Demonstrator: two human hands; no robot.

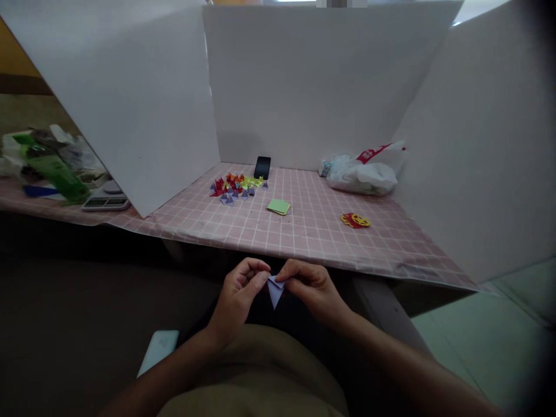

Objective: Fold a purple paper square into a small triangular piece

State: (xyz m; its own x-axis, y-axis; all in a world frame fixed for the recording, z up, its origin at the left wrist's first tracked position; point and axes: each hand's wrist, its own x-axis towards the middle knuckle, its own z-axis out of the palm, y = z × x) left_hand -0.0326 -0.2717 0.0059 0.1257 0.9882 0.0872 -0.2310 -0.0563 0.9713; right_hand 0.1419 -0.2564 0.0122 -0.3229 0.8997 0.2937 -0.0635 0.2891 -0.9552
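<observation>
A small lavender paper, folded to a downward-pointing triangle (275, 294), hangs between my two hands above my lap, just in front of the table edge. My left hand (242, 289) pinches its upper left corner between thumb and forefinger. At the upper right, the thumb and fingertips of my right hand (315, 289) close on the same piece. Beyond my hands, on the table, lies a small stack of green paper squares (278, 206). Behind it to the left sits a cluster of small folded paper pieces (234, 185) in red, orange, yellow and lavender.
White panels (321, 87) wall the pink checked table (304, 237). Against the back panel rest a black phone (262, 167) and a white plastic bag (365, 175). Red and yellow cutouts (356, 220) lie at right. Outside the left panel are a scale (106, 200) and a green bottle (56, 174).
</observation>
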